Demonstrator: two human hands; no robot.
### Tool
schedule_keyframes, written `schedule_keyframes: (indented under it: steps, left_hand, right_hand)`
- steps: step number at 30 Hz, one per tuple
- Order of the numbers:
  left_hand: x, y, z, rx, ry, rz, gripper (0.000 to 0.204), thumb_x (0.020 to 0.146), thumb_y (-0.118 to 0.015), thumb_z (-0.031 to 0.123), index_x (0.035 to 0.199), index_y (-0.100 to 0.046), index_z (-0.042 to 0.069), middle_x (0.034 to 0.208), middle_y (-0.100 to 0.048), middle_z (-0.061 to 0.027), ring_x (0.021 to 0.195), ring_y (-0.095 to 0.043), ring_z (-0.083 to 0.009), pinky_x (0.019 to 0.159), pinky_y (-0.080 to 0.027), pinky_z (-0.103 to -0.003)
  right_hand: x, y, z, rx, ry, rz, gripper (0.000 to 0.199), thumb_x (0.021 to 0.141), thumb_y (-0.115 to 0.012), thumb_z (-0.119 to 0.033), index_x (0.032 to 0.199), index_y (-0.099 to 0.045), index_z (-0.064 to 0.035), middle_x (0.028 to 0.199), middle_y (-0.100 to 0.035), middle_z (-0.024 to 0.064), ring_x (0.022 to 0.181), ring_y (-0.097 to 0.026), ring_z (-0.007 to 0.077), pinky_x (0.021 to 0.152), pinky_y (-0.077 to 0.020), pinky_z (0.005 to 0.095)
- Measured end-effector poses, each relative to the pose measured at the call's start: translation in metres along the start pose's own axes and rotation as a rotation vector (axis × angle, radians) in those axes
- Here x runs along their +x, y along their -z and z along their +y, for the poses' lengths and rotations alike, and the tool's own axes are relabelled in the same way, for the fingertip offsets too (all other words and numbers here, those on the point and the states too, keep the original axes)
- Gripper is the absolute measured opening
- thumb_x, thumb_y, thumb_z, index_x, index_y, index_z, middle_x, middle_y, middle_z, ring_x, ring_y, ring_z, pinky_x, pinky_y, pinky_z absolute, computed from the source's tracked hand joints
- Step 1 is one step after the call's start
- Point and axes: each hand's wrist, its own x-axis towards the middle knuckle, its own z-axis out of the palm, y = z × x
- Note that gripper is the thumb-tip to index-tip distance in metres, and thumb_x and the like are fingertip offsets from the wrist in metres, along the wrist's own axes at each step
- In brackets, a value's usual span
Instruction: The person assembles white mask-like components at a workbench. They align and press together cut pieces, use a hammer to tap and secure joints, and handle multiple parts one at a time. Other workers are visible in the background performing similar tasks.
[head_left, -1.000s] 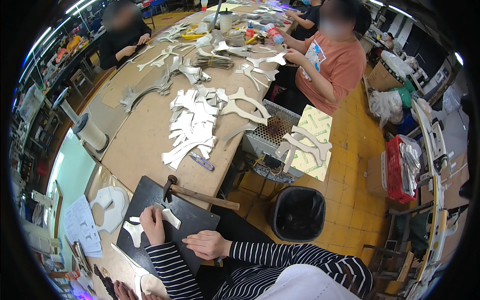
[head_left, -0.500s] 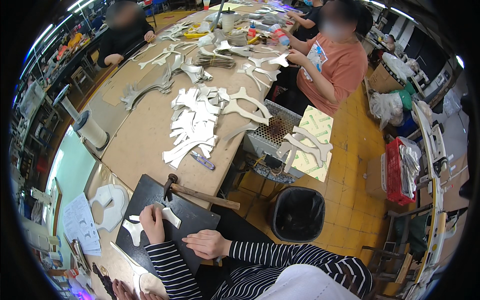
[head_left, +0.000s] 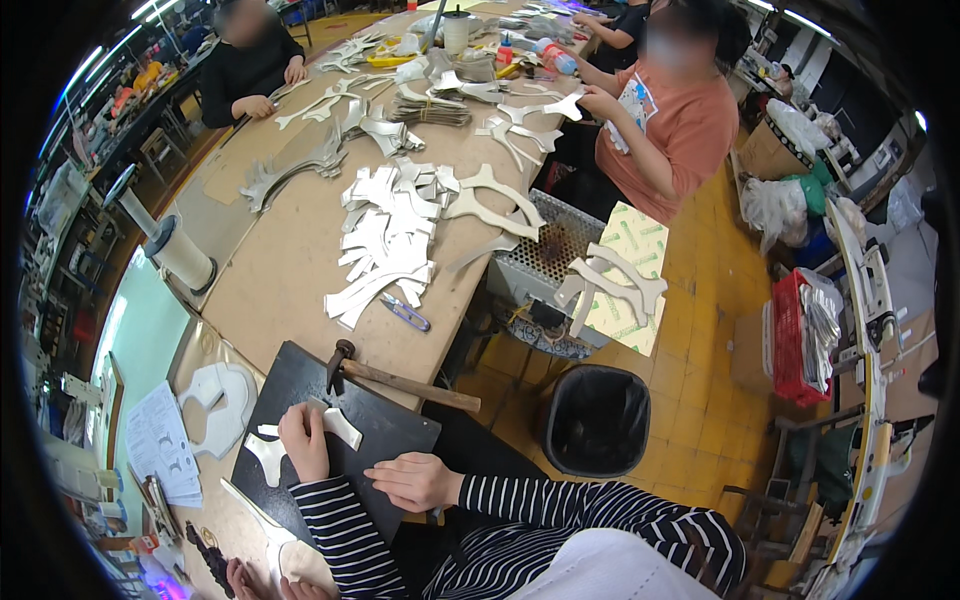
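My left hand (head_left: pixel 303 441) presses down on a small white cut piece (head_left: pixel 341 427) that lies on a black mat (head_left: pixel 390 430) at the near end of the long table. Another white piece (head_left: pixel 268 456) lies just left of that hand on the mat. My right hand (head_left: pixel 415 480) rests flat on the mat's near edge, and I see nothing in it. A wooden-handled hammer (head_left: pixel 400 378) lies across the mat's far edge, apart from both hands. Both my sleeves are striped black and white.
Piles of white cut shapes (head_left: pixel 385 235) cover the brown table (head_left: pixel 280 290), with blue-handled snips (head_left: pixel 405 313) near its edge. A black bin (head_left: pixel 597 420) stands on the yellow floor to the right. A person in an orange shirt (head_left: pixel 665 130) and another in black (head_left: pixel 245 70) work farther along.
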Motion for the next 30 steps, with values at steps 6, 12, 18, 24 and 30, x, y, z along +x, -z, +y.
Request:
schedule_keyframes:
  steps: [6,12,18,24,30]
  left_hand:
    - [0.0003,0.0004,0.0001,-0.005,0.033,-0.014,0.013,0.095,-0.063,0.013,0.096,-0.062,0.0,0.087,-0.061,-0.0143,0.085,-0.056,-0.0328,0.081,-0.042,-0.042]
    - [0.001,0.001,0.0023,-0.001,0.012,-0.003,0.014,0.095,-0.063,0.013,0.096,-0.062,-0.001,0.087,-0.062,-0.0145,0.085,-0.057,-0.0334,0.081,-0.043,-0.043]
    - [0.0004,0.0002,0.0024,-0.005,0.01,0.012,0.015,0.095,-0.064,0.014,0.097,-0.062,-0.001,0.087,-0.062,-0.0148,0.086,-0.057,-0.0339,0.082,-0.043,-0.043]
    - [0.0007,0.0014,0.0045,0.011,0.01,0.004,0.016,0.095,-0.065,0.015,0.098,-0.063,0.0,0.087,-0.062,-0.0142,0.086,-0.057,-0.0334,0.083,-0.043,-0.042]
    - [-0.0003,0.0016,0.0024,0.026,0.049,0.0,0.017,0.095,-0.065,0.017,0.099,-0.064,0.0,0.087,-0.062,-0.0142,0.086,-0.057,-0.0333,0.083,-0.043,-0.042]
  right_hand:
    - [0.0006,-0.0004,0.0001,0.011,0.02,0.025,0.022,0.085,-0.068,-0.014,0.105,-0.073,-0.0047,0.125,-0.071,0.009,0.111,-0.069,0.0215,0.091,-0.0548,0.0333]
    - [0.0018,0.0004,0.0001,0.019,0.025,0.03,0.022,0.084,-0.069,-0.013,0.104,-0.073,-0.0046,0.125,-0.072,0.009,0.111,-0.069,0.0218,0.09,-0.0552,0.0331]
    - [0.0019,-0.0006,0.0007,0.027,0.028,0.039,0.021,0.083,-0.069,-0.012,0.103,-0.073,-0.0041,0.125,-0.072,0.0097,0.11,-0.069,0.0217,0.088,-0.0557,0.033]
    - [0.0017,-0.0001,-0.0002,0.017,0.013,0.027,0.022,0.083,-0.069,-0.012,0.103,-0.074,-0.0043,0.125,-0.072,0.0094,0.109,-0.07,0.0214,0.088,-0.0554,0.0326]
    - [0.0015,0.0,0.0002,0.01,0.01,0.015,0.021,0.083,-0.07,-0.012,0.103,-0.074,-0.005,0.124,-0.072,0.0092,0.108,-0.07,0.021,0.089,-0.0547,0.0319]
